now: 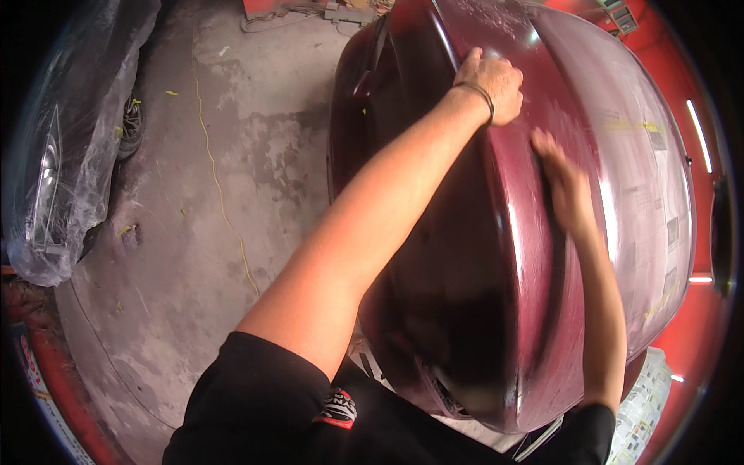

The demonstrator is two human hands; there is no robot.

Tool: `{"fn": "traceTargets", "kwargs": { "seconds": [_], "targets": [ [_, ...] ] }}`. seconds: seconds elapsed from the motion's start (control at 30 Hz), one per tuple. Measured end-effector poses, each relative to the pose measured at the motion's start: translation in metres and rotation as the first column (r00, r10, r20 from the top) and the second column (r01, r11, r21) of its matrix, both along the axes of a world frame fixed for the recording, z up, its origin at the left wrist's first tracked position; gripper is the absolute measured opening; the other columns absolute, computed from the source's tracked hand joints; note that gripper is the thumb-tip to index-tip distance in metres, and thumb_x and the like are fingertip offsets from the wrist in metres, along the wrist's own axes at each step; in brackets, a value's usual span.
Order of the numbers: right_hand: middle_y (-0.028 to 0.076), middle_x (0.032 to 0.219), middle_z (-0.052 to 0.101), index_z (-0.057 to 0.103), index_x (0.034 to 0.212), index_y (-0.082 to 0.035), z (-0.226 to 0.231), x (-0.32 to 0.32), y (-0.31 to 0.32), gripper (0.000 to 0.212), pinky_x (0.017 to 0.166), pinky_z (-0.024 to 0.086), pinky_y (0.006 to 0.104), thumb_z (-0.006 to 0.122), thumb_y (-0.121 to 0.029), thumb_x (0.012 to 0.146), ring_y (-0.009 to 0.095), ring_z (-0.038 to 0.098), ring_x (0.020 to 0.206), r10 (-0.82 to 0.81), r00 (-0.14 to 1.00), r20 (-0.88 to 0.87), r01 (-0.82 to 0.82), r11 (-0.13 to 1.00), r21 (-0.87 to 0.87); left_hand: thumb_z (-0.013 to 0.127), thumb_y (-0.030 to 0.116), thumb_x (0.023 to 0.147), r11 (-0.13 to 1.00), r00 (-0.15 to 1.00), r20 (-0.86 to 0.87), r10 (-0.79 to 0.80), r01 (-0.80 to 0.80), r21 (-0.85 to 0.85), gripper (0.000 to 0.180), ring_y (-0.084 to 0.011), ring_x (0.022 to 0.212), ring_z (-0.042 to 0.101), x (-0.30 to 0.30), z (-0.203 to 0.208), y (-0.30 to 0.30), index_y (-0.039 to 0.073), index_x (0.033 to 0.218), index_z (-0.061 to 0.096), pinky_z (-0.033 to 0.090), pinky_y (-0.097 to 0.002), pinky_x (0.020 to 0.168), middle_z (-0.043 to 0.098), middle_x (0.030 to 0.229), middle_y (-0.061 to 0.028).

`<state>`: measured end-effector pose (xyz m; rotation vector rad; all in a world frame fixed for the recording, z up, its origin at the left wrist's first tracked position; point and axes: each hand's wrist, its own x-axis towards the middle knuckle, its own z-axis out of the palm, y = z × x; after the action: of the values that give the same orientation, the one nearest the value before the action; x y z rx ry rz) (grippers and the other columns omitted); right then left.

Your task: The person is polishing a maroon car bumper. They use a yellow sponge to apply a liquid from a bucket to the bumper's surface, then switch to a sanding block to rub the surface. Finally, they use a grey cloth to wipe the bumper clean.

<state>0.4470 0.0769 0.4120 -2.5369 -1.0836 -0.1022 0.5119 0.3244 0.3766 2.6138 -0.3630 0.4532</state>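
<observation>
Head view: left hand (496, 84) fingers curled, right hand (564, 186) fingers flat, blurred, both on maroon car panel (465, 294).

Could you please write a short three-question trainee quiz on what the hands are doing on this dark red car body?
1. True or false: the left hand rests on the dark red car body.
2. The right hand looks: A sharp, B blurred, C hidden.
3. What lies wrapped at the far left, beside the concrete floor?

Key:
1. True; it presses on the panel, with a dark band on the wrist.
2. B; whether it holds anything cannot be told.
3. Another car under clear plastic sheeting.
</observation>
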Motion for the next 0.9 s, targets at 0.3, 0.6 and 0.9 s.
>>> {"fn": "traceTargets", "kwargs": {
  "seconds": [0.3,0.6,0.9],
  "targets": [
    [0.019,0.146,0.064,0.071,0.134,-0.007,-0.016,-0.211,-0.048,0.036,0.126,0.035,0.0528,0.054,0.002,0.105,0.038,0.051,0.146,-0.303,0.951,-0.058,0.306,0.951,0.05,0.056,0.043,0.098,1.0,0.991,0.136,-0.011,0.009,0.015,0.047,-0.022,0.136,0.059,0.014,-0.015,0.03,0.015,0.132,0.073,0.035,-0.0485,0.12,0.068,0.142,-0.0045],
    [0.019,0.142,0.067,0.067,0.137,-0.005,-0.024,-0.345,-0.04,0.042,0.121,0.041,0.0486,0.055,0.005,0.098,0.038,0.056,0.142,-0.737,0.673,0.063,0.725,0.674,0.141,0.06,0.05,0.101,0.996,0.987,0.149,-0.067,0.057,0.07,0.049,-0.0239,0.141,0.057,0.028,-0.016,0.025,0.018,0.136,0.07,0.037,-0.0513,0.119,0.066,0.146,-0.0047],
    [0.01,0.15,0.063,0.067,0.136,-0.008,-0.038,-0.281,0.046,0.045,0.128,0.033,0.0499,0.058,0.004,0.094,0.035,0.047,0.15,-0.53,0.844,0.078,0.507,0.838,0.202,0.046,0.058,0.107,0.96,0.986,0.059,-0.153,0.134,0.246,0.06,-0.0244,0.155,0.041,0.05,-0.025,0.03,0.023,0.155,0.054,0.028,-0.0577,0.125,0.048,0.165,-0.0043]
  ]
}}
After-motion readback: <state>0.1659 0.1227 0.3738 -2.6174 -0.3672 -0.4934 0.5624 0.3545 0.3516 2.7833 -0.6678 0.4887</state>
